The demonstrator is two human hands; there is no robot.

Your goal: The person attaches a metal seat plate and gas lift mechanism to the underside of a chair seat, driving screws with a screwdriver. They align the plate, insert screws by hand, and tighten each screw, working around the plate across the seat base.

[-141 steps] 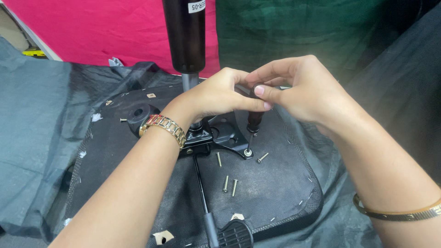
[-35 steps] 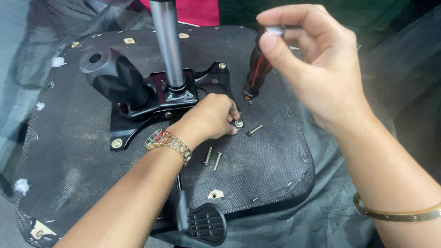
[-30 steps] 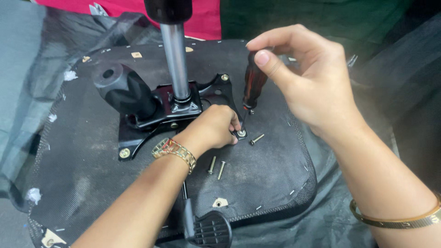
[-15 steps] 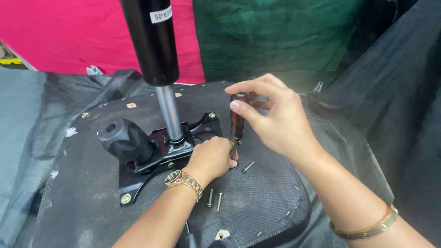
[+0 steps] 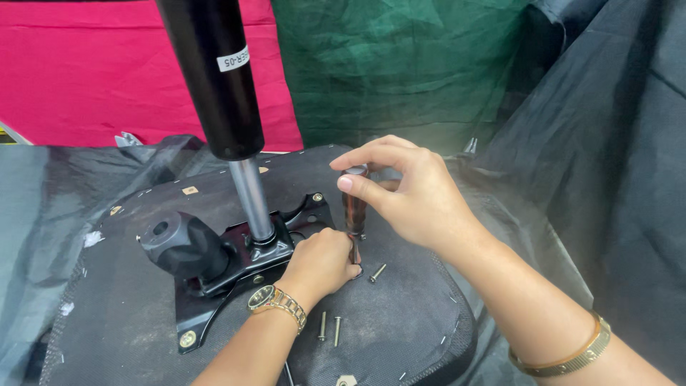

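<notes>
Nearest the camera, on the dark fabric underside of an upturned chair seat (image 5: 400,322), two loose screws (image 5: 329,326) lie side by side, just below the left wrist with its gold watch (image 5: 275,302). A third loose screw (image 5: 377,272) lies a little further on, just right of the left hand (image 5: 321,261). That hand is curled into a loose fist, knuckles up, its fingertips pressed together around the tip of a screwdriver (image 5: 354,211) where it meets the seat; what exactly they pinch there is hidden. The screwdriver stands upright, with a dark reddish-brown handle. The right hand (image 5: 411,196) grips the top of that handle, thumb on the near side and fingers wrapped over the cap; a gold bangle (image 5: 564,350) sits on its forearm. Left of the hands, a black metal mounting plate (image 5: 214,293) is fixed to the seat with a brass-coloured bolt (image 5: 187,339) at its near corner, and a black knob (image 5: 175,243) rests on it. From the plate rises a gas-lift column (image 5: 214,86), silver below and black above. Behind hang pink cloth (image 5: 86,71) and green cloth (image 5: 400,64).
</notes>
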